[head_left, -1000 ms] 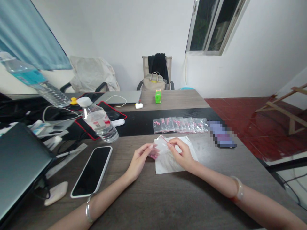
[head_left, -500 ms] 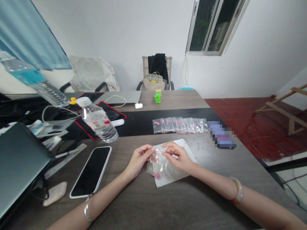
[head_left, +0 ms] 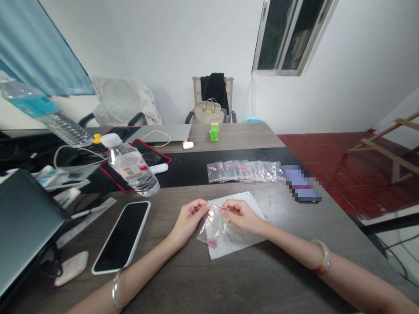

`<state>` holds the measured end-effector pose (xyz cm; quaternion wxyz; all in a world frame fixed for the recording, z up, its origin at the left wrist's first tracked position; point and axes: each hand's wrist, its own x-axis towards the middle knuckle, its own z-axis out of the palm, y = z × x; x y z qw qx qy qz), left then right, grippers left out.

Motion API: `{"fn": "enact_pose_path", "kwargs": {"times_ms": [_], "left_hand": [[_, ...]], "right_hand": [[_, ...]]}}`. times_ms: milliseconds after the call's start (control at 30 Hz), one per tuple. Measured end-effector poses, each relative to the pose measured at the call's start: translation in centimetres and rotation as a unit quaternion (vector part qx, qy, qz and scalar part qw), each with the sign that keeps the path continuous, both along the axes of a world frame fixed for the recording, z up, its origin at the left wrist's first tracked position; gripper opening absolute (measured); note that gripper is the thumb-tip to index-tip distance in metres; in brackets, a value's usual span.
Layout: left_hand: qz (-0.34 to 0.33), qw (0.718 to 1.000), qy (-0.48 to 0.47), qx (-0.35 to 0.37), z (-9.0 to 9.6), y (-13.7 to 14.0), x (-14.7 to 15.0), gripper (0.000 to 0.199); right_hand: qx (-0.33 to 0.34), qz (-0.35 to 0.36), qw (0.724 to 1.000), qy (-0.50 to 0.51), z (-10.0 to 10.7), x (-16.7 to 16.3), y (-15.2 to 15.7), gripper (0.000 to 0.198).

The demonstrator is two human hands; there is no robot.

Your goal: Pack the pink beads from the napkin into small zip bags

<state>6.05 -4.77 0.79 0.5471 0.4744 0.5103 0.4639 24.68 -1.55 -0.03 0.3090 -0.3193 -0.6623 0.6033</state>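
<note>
A small clear zip bag (head_left: 214,222) hangs between my two hands, its red-edged top stretched between them. My left hand (head_left: 190,216) pinches its upper left corner. At the other end of the top edge, my right hand (head_left: 241,214) pinches the bag between thumb and fingers. Pink tablets (head_left: 211,243) lie together in the bag's bottom corner. Beneath the hands and bag is a white sheet of paper (head_left: 240,248) on the table. Beyond it, several similar zip bags (head_left: 244,171) with pink pieces lie overlapping in a row.
Left of my hands are a phone (head_left: 122,237), a tilted water bottle (head_left: 132,165), a laptop (head_left: 29,222) and a white case (head_left: 72,267). A blurred-out phone (head_left: 301,183) ends the bag row. A green box (head_left: 214,132) stands farther back on the table (head_left: 229,288).
My right hand has slid slightly along the bag's top edge, which now looks straighter and flatter. The tablets stay at the bag's bottom. The view has shifted a little.
</note>
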Motion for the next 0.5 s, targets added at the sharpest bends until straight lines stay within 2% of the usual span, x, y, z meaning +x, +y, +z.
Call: {"fn": "enact_pose_path", "kwargs": {"times_ms": [100, 267, 500], "left_hand": [[-0.020, 1.000, -0.006, -0.009, 0.18, -0.03, 0.10, 0.034], [-0.091, 0.996, 0.005, 0.007, 0.26, 0.02, -0.01, 0.032], [-0.112, 0.993, 0.031, 0.034, -0.24, 0.08, -0.13, 0.031]], "right_hand": [[0.000, 0.016, 1.000, -0.001, -0.17, 0.04, 0.08, 0.035], [0.001, 0.030, 1.000, -0.008, -0.42, 0.05, 0.09, 0.031], [0.002, 0.043, 0.999, -0.021, -0.50, -0.02, 0.04, 0.026]]}}
